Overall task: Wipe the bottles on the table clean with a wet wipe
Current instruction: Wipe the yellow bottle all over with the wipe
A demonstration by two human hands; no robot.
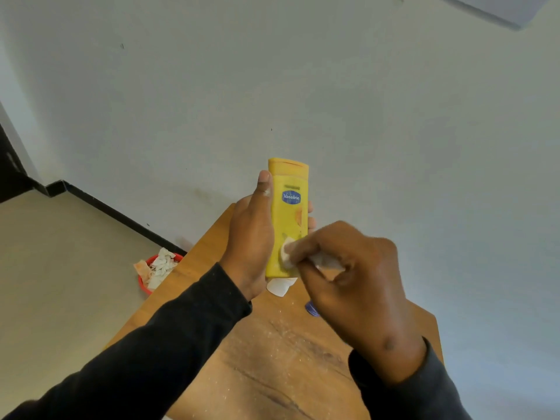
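My left hand (251, 237) grips the tall yellow plastic lotion bottle (288, 213) upright above the brown wooden tabletop (272, 359). My right hand (354, 268) pinches a crumpled white wet wipe (288, 256) against the bottle's lower front.

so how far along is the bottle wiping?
Done: used wipes fill the red bin on the floor. In hand: left hand holds the yellow Vaseline bottle upright while right hand rubs a wet wipe on its lower front. Left: a white item and blue cap behind look untouched.
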